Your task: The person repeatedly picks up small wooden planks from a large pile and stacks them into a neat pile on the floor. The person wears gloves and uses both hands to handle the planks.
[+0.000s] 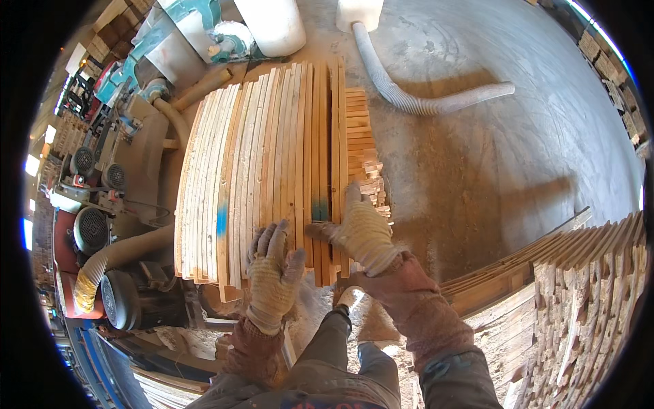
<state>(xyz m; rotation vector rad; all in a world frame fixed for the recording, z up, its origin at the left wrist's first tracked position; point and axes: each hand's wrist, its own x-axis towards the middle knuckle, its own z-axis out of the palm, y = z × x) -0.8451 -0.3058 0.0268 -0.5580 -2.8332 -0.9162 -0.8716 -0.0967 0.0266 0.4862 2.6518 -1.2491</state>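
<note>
A broad stack of pale wooden strips [262, 163], laid side by side lengthwise away from me, fills the middle of the view. Blue paint marks two of its places. My left hand [276, 276], in a dusty knit glove, rests at the near end of the strips with its fingers stretched forward. My right hand [364, 232], gloved alike, is at the right edge of the stack. Its thumb reaches left across the top of the darker strips, while the fingers point forward along the outermost strip. A narrow dark gap runs between the strips there.
More short strips [361, 136] are piled lower down on the right. A grey flexible hose [409, 102] curves over the concrete floor [531, 123]. Machinery with motors [90, 228] and a duct [126, 251] stands left. A tall stack of rough boards [586, 307] is at near right.
</note>
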